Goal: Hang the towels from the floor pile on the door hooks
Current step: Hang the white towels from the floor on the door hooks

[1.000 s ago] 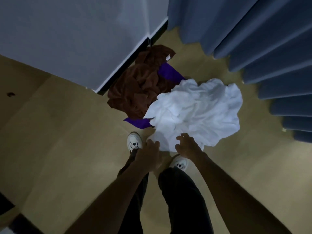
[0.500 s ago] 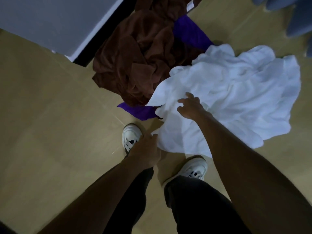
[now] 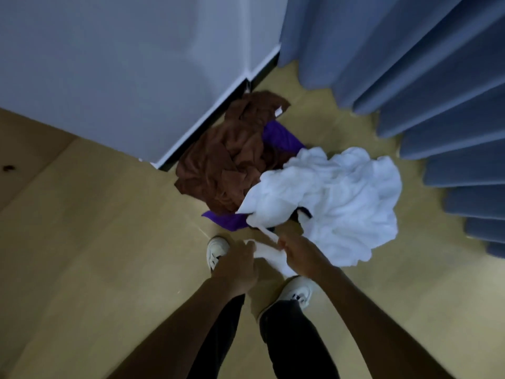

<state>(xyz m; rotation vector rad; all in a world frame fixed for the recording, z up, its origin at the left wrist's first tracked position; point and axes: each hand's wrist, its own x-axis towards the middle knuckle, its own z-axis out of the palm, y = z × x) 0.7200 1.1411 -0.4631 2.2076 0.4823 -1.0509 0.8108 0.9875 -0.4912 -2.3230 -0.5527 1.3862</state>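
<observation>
As the white towel point(image 3: 336, 198) starts to come up off the pile, I have its near edge in both hands: my left hand point(image 3: 236, 265) curls round one end of the edge and my right hand point(image 3: 299, 251) pinches the cloth just beside it. Most of the towel is on the floor point(image 3: 95, 242), bunched beside my shoes. Behind it the brown towel point(image 3: 232, 162) lies crumpled against the foot of the white panel point(image 3: 123, 64), with the purple towel point(image 3: 226, 220) showing beneath both. Blue curtains point(image 3: 423, 77) hang to the right. No door hooks are in view, and nothing looks hung yet; by my reckoning all three towels remain to go up, this white one first.
</observation>
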